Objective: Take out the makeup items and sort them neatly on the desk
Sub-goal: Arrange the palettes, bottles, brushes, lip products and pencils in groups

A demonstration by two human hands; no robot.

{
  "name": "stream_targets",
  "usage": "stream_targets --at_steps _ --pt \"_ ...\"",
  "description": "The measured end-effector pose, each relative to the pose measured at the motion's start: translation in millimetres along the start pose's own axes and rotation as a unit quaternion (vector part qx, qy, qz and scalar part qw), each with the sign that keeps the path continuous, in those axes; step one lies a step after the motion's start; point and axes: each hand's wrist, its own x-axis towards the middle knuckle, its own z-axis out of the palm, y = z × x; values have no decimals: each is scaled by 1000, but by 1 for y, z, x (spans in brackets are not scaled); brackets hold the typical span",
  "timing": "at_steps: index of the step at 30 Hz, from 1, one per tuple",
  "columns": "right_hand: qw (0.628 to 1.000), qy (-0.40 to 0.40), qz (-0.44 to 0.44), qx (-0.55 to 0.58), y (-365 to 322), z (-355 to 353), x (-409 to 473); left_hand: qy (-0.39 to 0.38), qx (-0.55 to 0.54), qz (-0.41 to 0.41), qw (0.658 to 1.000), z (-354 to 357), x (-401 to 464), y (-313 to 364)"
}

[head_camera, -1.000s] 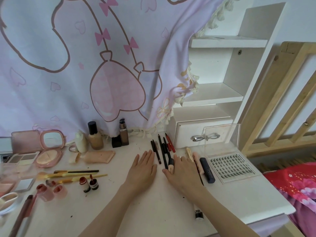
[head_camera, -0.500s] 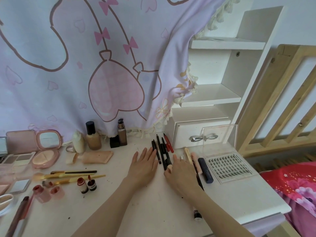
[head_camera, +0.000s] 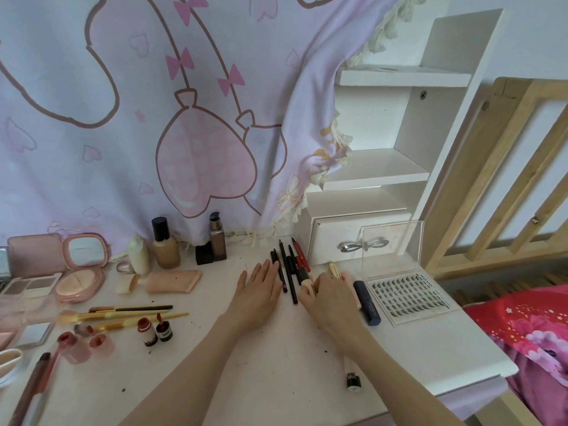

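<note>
Fingers of the left hand (head_camera: 257, 295) lie flat and straight beside the pencils (head_camera: 287, 272) at centre frame, holding nothing; the right hand (head_camera: 330, 298) rests over neighbouring sticks, its grip hidden. Most items look laid out already: brushes (head_camera: 123, 313) lower left, compacts (head_camera: 80, 276) far left, lash tray (head_camera: 410, 295) right. Only straightening seems left, plus a stray tube (head_camera: 352, 375) near the desk (head_camera: 246, 379) edge.

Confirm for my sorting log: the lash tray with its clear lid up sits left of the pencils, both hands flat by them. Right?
Not quite. The head view shows the lash tray right of the pencils, beside the drawer. The left hand and right hand do lie by them.
</note>
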Motion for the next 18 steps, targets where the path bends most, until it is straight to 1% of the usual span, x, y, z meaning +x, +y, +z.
stream_targets --at_steps 1,3,5,7,9,11,12,13,14,15,18 --pt "999 -13 10 47 0 -3 -2 14 -70 3 997 -5 -1 3" --pt "983 -56 36 173 1 -11 -6 52 -210 17 976 -16 -9 10" --pt "942 -111 62 310 0 -17 -10 76 -279 51 956 -27 -23 15" --pt "893 -157 83 415 -3 -22 -13 78 -279 94 952 -36 -41 18" --pt "827 -193 110 516 -8 -22 -15 98 -251 121 955 -42 -59 17" --pt "752 -228 148 600 -16 -18 -18 128 -246 117 954 -45 -76 15" --pt "723 -246 165 624 -20 -14 -21 145 -252 109 951 -45 -84 12" --pt "703 -263 174 637 -24 -9 -24 164 -259 97 947 -43 -91 10" --pt "689 -276 176 646 -29 -3 -29 182 -265 80 944 -39 -97 6" --pt "684 -285 171 650 -33 4 -34 196 -271 58 941 -35 -104 3" --pt "695 -283 143 645 -46 24 -51 205 -274 1 940 -22 -121 -11"
